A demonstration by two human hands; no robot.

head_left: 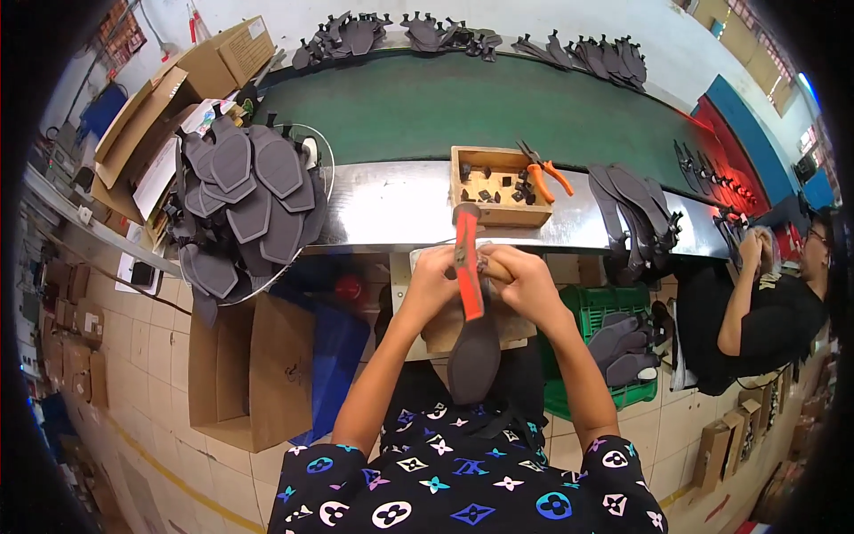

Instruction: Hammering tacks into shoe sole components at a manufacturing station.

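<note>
In my right hand is a hammer, fingers wrapped round its wooden handle. Its long red head with a dark round end lies across the space between my hands. Below it a dark grey shoe sole points back toward my lap, its far part resting over a light board. My left hand is closed at the sole's far end, beside the hammer head. The hammer covers that end and the tips of my left fingers.
A wooden box of small black pieces holds orange-handled pliers. Grey soles fill a wire-rimmed holder at left; more soles lie at right. Behind runs a green conveyor belt. A cardboard box and green crate flank me. A co-worker sits at right.
</note>
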